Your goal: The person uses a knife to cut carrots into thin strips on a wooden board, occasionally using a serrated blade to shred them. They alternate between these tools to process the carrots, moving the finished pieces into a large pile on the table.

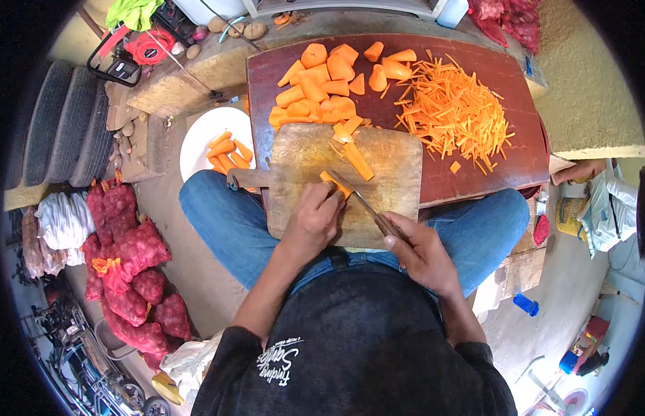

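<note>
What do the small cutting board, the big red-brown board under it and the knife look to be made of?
Cutting board: likely bare wood, pale, matte, worn and stained, with a handle. Red-brown board: probably wood with a dark reddish finish and slight sheen. Knife, in the right hand: thin grey blade, apparently metal; the handle material is hidden.
</note>
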The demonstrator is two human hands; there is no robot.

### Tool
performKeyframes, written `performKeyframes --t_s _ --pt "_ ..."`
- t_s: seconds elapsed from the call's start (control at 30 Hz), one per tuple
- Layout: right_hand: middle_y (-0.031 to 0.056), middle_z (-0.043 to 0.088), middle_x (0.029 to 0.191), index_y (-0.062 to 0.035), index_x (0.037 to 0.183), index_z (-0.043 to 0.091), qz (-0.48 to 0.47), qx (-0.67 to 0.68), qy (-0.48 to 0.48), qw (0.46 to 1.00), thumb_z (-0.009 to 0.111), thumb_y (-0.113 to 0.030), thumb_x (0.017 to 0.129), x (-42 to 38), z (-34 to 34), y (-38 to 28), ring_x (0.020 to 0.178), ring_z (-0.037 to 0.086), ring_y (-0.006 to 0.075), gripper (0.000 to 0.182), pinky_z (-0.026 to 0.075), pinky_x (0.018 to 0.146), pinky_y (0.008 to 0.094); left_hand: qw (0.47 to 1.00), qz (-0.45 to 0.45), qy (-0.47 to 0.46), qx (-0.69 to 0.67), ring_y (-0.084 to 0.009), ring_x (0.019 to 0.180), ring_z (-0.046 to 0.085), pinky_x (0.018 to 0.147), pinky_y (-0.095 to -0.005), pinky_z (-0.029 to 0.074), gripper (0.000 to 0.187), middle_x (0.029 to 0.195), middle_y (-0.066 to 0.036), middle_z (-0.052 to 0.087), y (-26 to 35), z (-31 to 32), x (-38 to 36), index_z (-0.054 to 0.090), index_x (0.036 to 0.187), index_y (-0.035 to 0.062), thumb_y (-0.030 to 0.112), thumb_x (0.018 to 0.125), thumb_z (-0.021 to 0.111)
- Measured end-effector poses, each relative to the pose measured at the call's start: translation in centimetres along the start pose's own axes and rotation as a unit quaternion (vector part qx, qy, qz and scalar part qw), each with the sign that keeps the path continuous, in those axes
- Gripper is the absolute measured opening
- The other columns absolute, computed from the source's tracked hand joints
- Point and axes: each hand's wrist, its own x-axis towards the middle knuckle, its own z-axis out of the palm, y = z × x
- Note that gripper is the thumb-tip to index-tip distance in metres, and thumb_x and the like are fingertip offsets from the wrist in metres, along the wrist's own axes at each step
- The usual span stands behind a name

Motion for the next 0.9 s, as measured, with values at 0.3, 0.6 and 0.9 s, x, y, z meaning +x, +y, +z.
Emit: performKeyframes --t_s 0.3,0.6,0.9 --pt "0.03 0.076 0.126 0.0036 0.15 0.061 -0.018 -0.124 -0.042 0.991 0.074 -0.018 0.107 -0.4 -0.7 -2.4 0.115 0.076 0.0479 0.05 0.061 0.097 0.0494 0.998 -0.007 -0.005 0.064 -0.0376 0.102 0.064 0.085 -0.0482 0.054 0.032 0.109 -0.015 0.065 0.2 -0.2 0.0 0.076 0.109 0.0003 0.002 0.078 0.084" --pt "0.0303 0.076 0.118 -0.0028 0.156 0.055 -0.002 -0.21 -0.084 0.974 0.069 -0.015 0.109 4.8 1.6 -3.1 0.109 0.074 0.0519 0.05 0.06 0.09 0.0545 0.998 -0.009 -0.007 0.063 -0.0366 0.102 0.063 0.087 -0.0475 0.053 0.035 0.107 -0.014 0.064 -0.3 -0.1 -0.4 0.075 0.111 0.0014 0.003 0.077 0.083" --pt "0.0283 0.076 0.121 -0.0022 0.153 0.058 -0.018 -0.16 -0.051 0.986 0.069 -0.019 0.11 2.1 0.4 -2.4 0.109 0.075 0.0506 0.048 0.062 0.09 0.0541 0.998 -0.02 0.014 0.049 -0.0369 0.102 0.063 0.088 -0.0479 0.054 0.038 0.106 -0.014 0.063 -0.3 0.1 -0.5 0.074 0.112 -0.0019 -0.001 0.075 0.081"
